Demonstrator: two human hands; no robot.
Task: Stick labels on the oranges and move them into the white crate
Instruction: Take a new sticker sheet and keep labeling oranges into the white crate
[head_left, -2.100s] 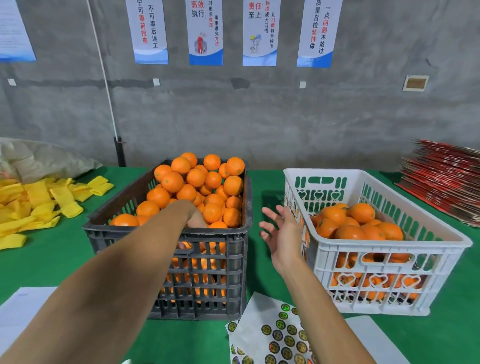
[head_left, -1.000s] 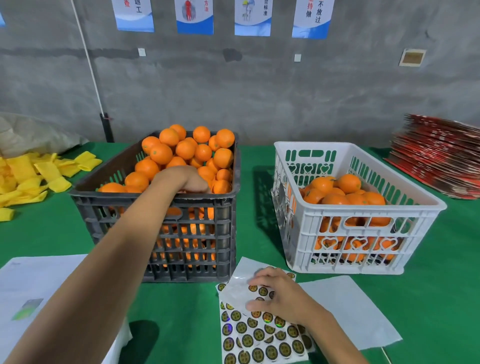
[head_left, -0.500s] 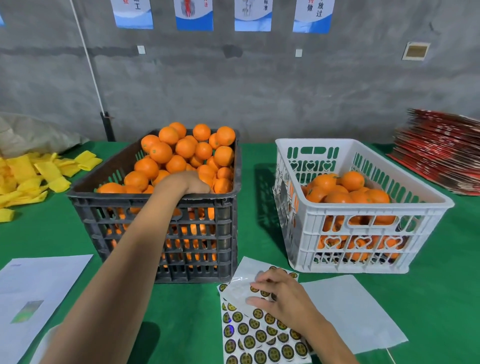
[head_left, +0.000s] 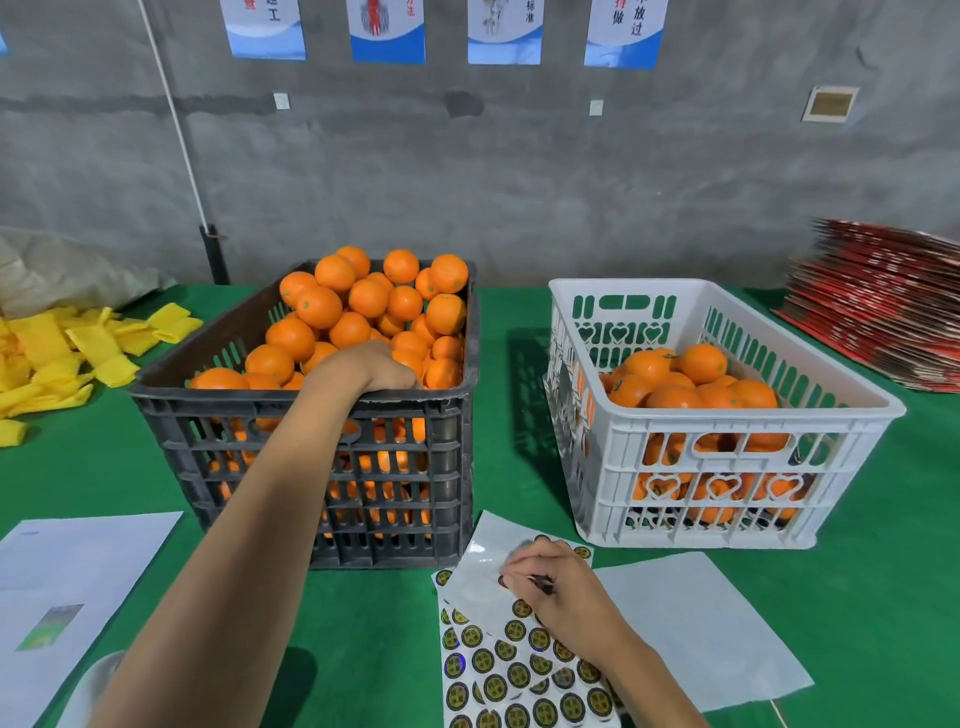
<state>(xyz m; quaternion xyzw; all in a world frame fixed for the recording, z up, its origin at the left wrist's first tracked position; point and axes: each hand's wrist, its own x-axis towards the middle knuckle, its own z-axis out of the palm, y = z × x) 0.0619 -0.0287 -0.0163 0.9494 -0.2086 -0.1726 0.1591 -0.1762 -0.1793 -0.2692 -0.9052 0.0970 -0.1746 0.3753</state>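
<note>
Step in hand, by my read: pick one orange w/ L, peel one label w/ R.

L hand (head_left: 376, 366) is down in the black crate (head_left: 306, 441), at its near-right corner, fingers curled over the fruit. Whether they have closed on an orange can't be told; fingertips are hidden behind the rim. R hand (head_left: 558, 587) sits on the label sheet (head_left: 498, 670), fingertips pinched together at a sticker near the top edge; looks like a nip on a label, not confirmed lifted.

Location: unlabelled oranges (head_left: 363, 306) heaped above the rim of the black crate; white crate (head_left: 727, 415), to its right, is roughly half full w/ oranges.

Advice: take a top orange, not one wedged low, or the heap may roll. Lift the label by its edge only, so the adhesive stays clean. Press it on a smooth patch of peel, away from the stem end.

Materials: both crates rigid plastic w/ slotted walls, white one w/ heart cut-outs. Fruit round, peel likely dimpled, so rub the label down firmly. Labels small, round, dark w/ gold rims, on glossy backing that is curling up. Table cover (head_left: 519, 364) green, felt-like.
</note>
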